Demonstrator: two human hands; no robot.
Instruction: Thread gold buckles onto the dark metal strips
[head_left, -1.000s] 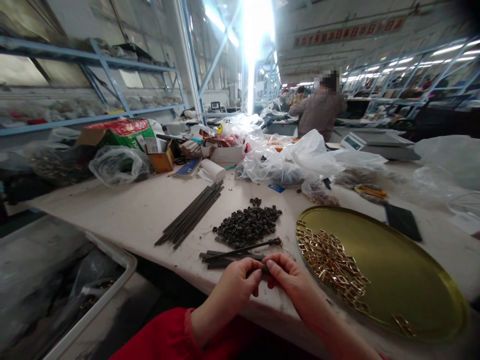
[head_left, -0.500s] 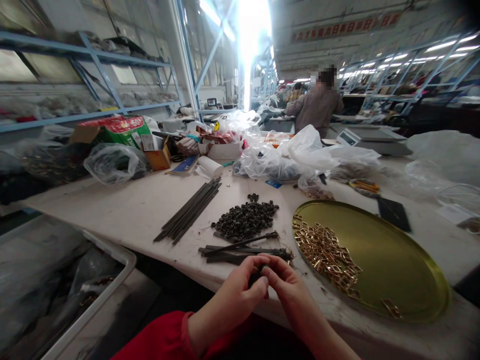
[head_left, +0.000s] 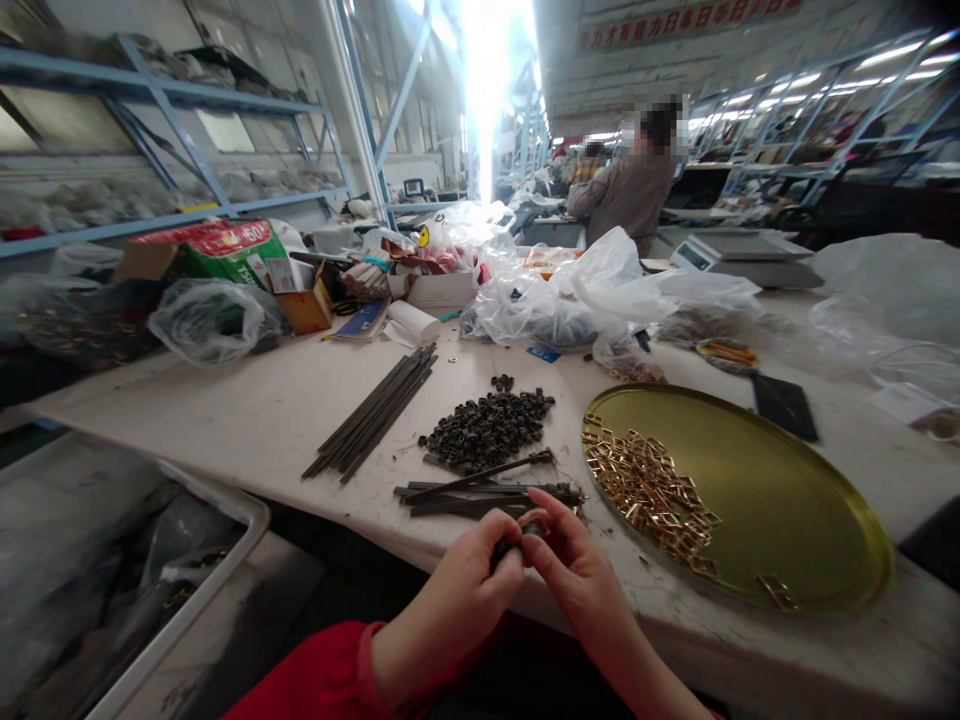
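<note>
My left hand is closed around a small dark strap piece, most of it hidden by the fingers. The fingertips of my right hand pinch the same piece from the other side, close to the table's front edge. Just beyond the hands lies a bundle of dark straps with metal bits at their right ends. A heap of small black loops sits behind it. To the right, a round gold tray bears a pile of gold rectangular buckles.
Another stack of dark strips lies at left on the white table. Plastic bags, boxes and a scale line the back. A plastic bin stands lower left. A person is farther off.
My right index finger has lifted and its grip has shifted on the dark piece, which shows a bit more between the hands. The view has tilted slightly; the things on the table stay put.
</note>
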